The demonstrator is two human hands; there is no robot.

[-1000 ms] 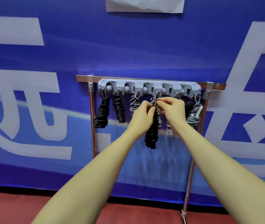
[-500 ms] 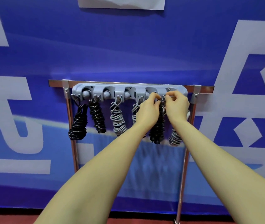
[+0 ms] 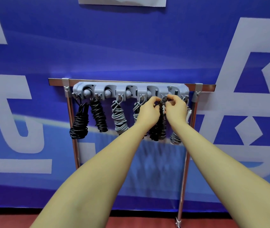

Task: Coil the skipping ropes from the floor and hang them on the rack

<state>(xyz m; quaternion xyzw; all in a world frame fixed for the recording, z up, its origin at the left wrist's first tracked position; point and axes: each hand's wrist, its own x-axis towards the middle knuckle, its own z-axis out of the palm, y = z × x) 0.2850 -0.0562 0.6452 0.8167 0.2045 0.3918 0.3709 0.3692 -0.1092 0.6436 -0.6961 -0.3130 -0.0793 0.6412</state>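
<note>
The left hand point(image 3: 149, 111) is raised to the underside of the grey rack point(image 3: 131, 90), fingers curled inward with thumb and fingertips pinched on the top loop of a coiled black skipping rope point(image 3: 159, 127). The right hand point(image 3: 176, 107) is just beside it, almost touching, its thumb and forefinger pinched on the same loop right at a small hook point(image 3: 165, 97) on the rack's lower edge. Whether the loop is already seated over that hook cannot be told; the fingertips cover the spot. The black coil hangs straight down between the two wrists, its upper part hidden by the hands and its lower end showing between the forearms.

Behind the left hand hangs a grey coiled rope point(image 3: 136, 107), mostly covered by hand and wrist. Further left of it a second grey coil point(image 3: 118, 119) hangs in full view, then a black coil point(image 3: 98, 117), and at the far end another black bundle point(image 3: 79, 127), looser and lower. To the right of the right hand, a grey rope point(image 3: 175, 139) shows only as a lower tip under the wrist and a pale strip point(image 3: 188, 112) beside it, too hidden to make out.

The rack is fixed to a metal rail point(image 3: 203, 87) on two thin chrome legs point(image 3: 74, 142); the right leg is partly crossed by the forearm. Behind stands a blue banner point(image 3: 131, 46) with large white characters cut off at the frame edges, and a strip of red floor point(image 3: 131, 222) shows below.
</note>
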